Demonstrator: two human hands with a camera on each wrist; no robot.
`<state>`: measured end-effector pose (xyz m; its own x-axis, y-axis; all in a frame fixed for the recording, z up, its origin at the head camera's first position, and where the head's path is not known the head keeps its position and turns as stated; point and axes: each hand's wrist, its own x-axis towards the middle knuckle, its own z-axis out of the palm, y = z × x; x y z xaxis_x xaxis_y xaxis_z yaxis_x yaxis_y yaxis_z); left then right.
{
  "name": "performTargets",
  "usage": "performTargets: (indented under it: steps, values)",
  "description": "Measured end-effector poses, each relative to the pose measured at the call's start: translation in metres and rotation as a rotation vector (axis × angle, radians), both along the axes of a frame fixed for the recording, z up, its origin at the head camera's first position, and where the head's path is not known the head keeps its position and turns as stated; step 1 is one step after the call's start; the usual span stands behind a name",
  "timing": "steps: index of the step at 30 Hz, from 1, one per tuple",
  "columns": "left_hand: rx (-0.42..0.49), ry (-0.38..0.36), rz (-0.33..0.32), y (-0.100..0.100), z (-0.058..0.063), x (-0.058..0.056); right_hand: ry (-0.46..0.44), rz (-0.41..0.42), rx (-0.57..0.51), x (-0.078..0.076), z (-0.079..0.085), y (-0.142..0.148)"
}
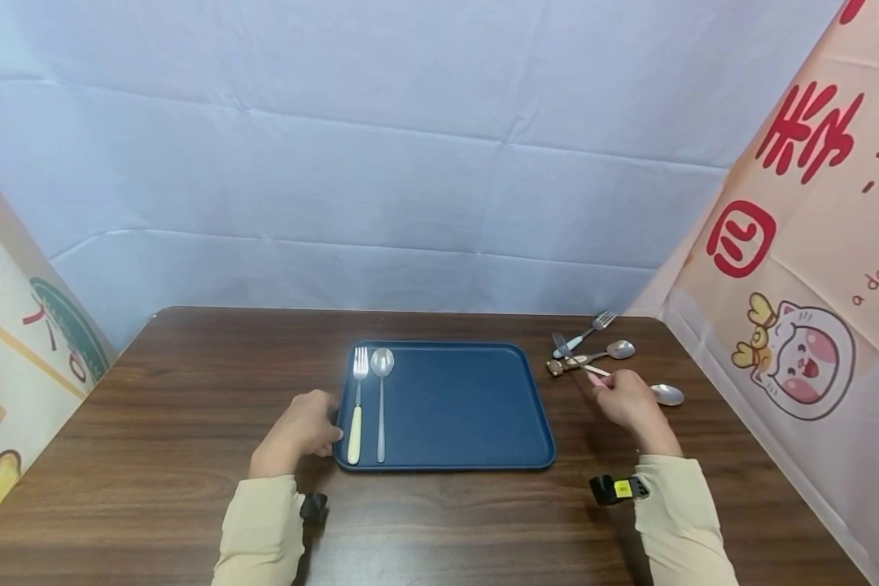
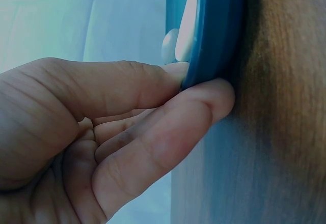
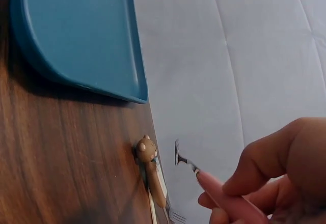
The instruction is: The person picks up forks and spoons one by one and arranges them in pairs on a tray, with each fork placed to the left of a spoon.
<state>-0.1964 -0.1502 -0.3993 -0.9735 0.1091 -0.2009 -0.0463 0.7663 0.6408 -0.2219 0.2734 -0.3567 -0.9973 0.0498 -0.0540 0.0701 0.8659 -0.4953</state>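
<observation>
1. Left hand (image 1: 300, 431): at the tray's left edge; thumb over the rim, finger beneath, pinching it. Likely a steadying hold.
2. Dark blue rectangular tray with raised rim (image 1: 454, 407): lies flat on the brown wood-grain table (image 1: 439, 521).
3. On the tray, far left: metal fork with cream handle (image 1: 355, 427), tines pointing away from the person. Just beside it, roughly parallel, a slim all-silver spoon (image 1: 382, 407).
4. Right of the tray, on the table: metal fork with pale blue handle (image 1: 570, 346); near it, silver-bowled spoon with brown bear-shaped handle end (image 1: 621, 350).
5. Metal fork with pink handle (image 3: 224, 196): right of the tray, tines angled toward it. Appears raised off the table; contact with the bear spoon cannot be told.
6. Right hand (image 1: 626, 403): thumb and fingers pinch the pink handle.
7. Beyond that hand, another silver spoon bowl (image 1: 666, 395); handle mostly hidden.
8. Judgement: step in hand looks like picking up the pink fork. Next move calls for a firm pinch and enough height to clear neighbouring cutlery and the tray's rim.
</observation>
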Motion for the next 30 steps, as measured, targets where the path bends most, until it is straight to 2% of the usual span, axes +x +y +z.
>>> performTargets:
  steps: [8,14,18,23,30]
  values:
    - [0.002,-0.006,0.004,0.000,0.000,0.000,0.029,-0.025,-0.042,-0.003,-0.005,-0.005]
    - [-0.004,-0.007,0.000,0.000,0.000,0.000,0.036,-0.066,-0.140,-0.002,-0.010,-0.013]
    - [-0.004,-0.009,0.002,0.000,0.000,0.000,0.058,-0.051,-0.192,-0.003,-0.013,-0.019]
    - [-0.010,-0.010,0.002,0.000,0.001,0.000,0.026,-0.036,-0.317,-0.004,-0.018,-0.026]
    - [-0.014,-0.014,0.003,0.001,0.001,0.000,-0.004,-0.033,-0.367,-0.005,-0.022,-0.034]
